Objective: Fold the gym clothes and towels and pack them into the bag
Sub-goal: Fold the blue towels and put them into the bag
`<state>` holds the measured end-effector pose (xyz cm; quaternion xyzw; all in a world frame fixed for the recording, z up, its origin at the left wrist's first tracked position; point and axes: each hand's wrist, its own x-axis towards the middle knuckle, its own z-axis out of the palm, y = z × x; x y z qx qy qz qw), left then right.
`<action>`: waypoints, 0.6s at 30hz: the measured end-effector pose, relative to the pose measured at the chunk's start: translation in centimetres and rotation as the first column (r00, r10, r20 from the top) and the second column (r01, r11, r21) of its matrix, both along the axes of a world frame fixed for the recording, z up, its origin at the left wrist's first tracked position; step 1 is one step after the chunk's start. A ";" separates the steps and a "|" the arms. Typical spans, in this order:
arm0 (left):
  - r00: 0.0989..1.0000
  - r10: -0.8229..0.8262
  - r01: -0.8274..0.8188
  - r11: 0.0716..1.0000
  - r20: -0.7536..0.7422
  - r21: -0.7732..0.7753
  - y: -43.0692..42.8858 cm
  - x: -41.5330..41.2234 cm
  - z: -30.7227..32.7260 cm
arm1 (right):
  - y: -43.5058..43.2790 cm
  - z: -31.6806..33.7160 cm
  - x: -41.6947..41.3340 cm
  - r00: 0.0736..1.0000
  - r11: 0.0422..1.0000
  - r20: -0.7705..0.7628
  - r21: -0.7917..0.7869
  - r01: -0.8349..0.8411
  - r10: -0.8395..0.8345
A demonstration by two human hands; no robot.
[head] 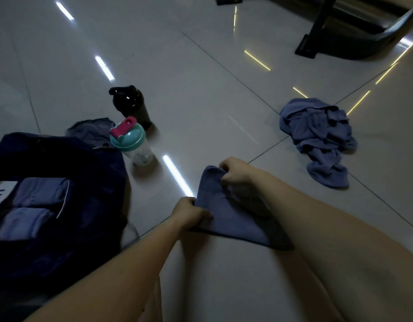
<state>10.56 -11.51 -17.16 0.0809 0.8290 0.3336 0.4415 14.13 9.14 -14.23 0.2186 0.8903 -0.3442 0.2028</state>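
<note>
Both hands hold one folded blue cloth, probably a small towel [233, 219], near the middle of the pale tiled floor [200, 101]. The left hand [191, 212] pinches its near left edge with curled fingers, and the right hand [235, 170] grips the far corner, so the cloth stays stretched and flat between them; this seems to be for making a clean fold or for lifting it without it opening.

On the left lies the open dark blue fabric bag [96, 182], and two folded blue pieces [38, 196] already lie inside it, side by side, which leaves room for more. A crumpled blue cloth [317, 138] waits on the far right, well apart and not yet folded. Beside the bag stand a clear plastic shaker bottle with teal lid [131, 140] and, just behind it, a black bottle [131, 105]. The light is dim, so I cannot tell if the held cloth touches the floor.
</note>
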 end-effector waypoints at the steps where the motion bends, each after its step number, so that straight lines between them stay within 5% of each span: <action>1: 1.000 0.000 -0.001 0.999 0.019 0.041 0.3 -0.3 1.0 | 0.7 0.9 0.5 0.999 1.000 -0.029 -0.022 0.023 -0.023; 5: 0.995 0.019 -0.001 0.984 -0.098 0.180 1.9 -2.1 4.8 | 3.1 4.9 3.0 0.961 0.974 -0.189 -0.141 0.174 -0.200; 11: 0.969 0.096 0.025 0.880 -0.229 0.474 6.1 -3.8 12.7 | 6.5 11.4 6.8 0.777 0.863 -0.406 -0.375 0.338 -0.481; 18: 0.898 0.128 0.197 0.738 -0.420 0.645 7.7 -2.6 17.8 | 6.8 16.4 10.2 0.666 0.870 -0.562 -0.358 0.340 -0.491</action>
